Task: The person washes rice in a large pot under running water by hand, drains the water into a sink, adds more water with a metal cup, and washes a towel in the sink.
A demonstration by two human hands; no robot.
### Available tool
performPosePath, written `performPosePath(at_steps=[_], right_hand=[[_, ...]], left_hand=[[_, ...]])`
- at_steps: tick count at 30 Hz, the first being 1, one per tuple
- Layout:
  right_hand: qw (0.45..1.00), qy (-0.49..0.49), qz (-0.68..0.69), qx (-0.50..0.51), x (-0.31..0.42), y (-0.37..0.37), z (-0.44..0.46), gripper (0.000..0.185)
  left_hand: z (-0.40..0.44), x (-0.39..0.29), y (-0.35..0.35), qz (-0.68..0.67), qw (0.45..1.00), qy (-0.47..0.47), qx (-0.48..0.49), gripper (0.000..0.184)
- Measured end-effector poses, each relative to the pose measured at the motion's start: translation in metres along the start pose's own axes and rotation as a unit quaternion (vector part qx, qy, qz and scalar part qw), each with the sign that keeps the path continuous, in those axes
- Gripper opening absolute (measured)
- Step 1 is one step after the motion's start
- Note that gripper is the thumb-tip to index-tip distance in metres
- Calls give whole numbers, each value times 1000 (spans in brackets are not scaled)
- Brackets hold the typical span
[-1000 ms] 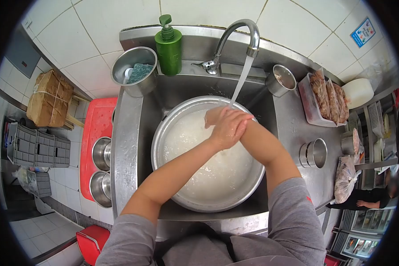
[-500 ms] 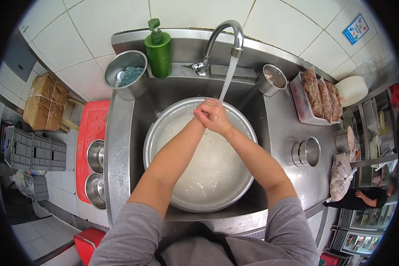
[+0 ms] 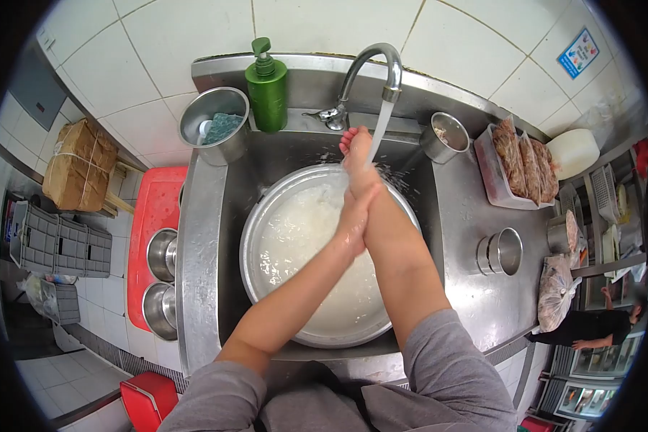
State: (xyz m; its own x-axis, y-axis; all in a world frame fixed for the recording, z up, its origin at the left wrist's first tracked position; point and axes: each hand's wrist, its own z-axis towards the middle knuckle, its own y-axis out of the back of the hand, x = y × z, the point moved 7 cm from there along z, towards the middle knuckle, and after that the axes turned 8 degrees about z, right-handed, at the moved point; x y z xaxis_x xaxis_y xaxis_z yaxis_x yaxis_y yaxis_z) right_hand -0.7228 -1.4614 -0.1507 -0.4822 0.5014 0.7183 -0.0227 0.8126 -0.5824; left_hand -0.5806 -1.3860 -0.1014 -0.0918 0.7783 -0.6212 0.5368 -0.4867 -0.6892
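Under the running tap (image 3: 392, 92), my right hand (image 3: 357, 150) reaches forward over the far rim of a large round metal pot (image 3: 252, 288). Its fingers are loosely curled and hold nothing. Water from the spout strikes near the right wrist and splashes sideways. My left hand (image 3: 360, 205) is wrapped round my right forearm (image 3: 392, 234) just below the wrist; some of its fingers are hidden behind the arm. Below both arms, cloudy whitish water (image 3: 288, 237) with some foam fills the pot, which stands in the metal sink (image 3: 227, 216).
A green pump bottle (image 3: 268, 93) and a metal container (image 3: 219, 147) with a blue-green scouring pad stand left of the tap. To the right are a metal cup (image 3: 445, 140), a tub (image 3: 500, 176) of bagged meat and steel cups (image 3: 504, 252). Another person (image 3: 590, 327) stands far right.
My hands were clasped together over the pot. Now the right hand has moved forward under the stream, and the left has slid down onto the right forearm. Water now splashes outward.
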Motion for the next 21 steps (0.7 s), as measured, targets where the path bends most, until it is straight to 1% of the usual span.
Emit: performPosePath(at_steps=[1,2,3,5,6,7,8,9,10,11,12,14,15,16,17,18,19,20,21], right_hand=[[1000,5,-11,-24,-3,7,6,20],[999,-2,13,-30,-8,11,11,20],[1000,-3,11,-28,-14,17,17,20],[995,-43,-94,-1,-23,22,26,21],[917,50,-391,57,-9,10,23,22],[919,48,-388,54,-3,8,12,22],[738,203,-621,168,4,-17,-11,22],[463,330,-779,264,-5,-35,-41,23],[432,272,-815,275,-10,-33,-45,21],[431,270,-816,274,-7,-31,-47,21],[427,256,-829,257,-4,-27,-44,23],[422,238,-842,239,-1,-20,-41,25],[455,222,-835,215,4,-17,-38,23],[489,205,-827,190,8,-12,-33,21],[488,203,-828,188,7,-12,-32,21],[691,83,-690,197,-2,-3,-24,19],[842,-41,-502,193,-11,4,-22,18],[921,-99,-330,185,-15,11,-25,16],[919,-99,-332,188,-11,13,-35,16]], left_hand=[[-13,3,-5,-19,1000,24,0,50],[-26,5,-8,-40,998,48,1,57],[-42,3,-13,-42,998,47,-1,57],[-71,12,-33,-177,973,138,60,62],[-74,17,-35,-175,973,140,60,62],[-74,19,-35,-125,985,108,41,61],[-75,19,-32,-74,994,77,21,61],[-69,21,-29,-75,994,81,18,61],[-52,19,-27,-37,996,73,27,58],[-35,16,-27,1,997,62,38,56],[-24,13,-25,0,997,63,40,56],[-6,13,-21,30,994,95,47,54],[6,15,-19,30,994,98,47,54],[18,16,-11,14,996,86,-2,54],[31,18,-4,-3,996,74,-51,55],[43,13,-4,-5,996,76,-50,55],[52,5,4,1,991,84,-103,57],[58,1,12,4,984,89,-155,60],[64,4,13,1,984,86,-157,60]])
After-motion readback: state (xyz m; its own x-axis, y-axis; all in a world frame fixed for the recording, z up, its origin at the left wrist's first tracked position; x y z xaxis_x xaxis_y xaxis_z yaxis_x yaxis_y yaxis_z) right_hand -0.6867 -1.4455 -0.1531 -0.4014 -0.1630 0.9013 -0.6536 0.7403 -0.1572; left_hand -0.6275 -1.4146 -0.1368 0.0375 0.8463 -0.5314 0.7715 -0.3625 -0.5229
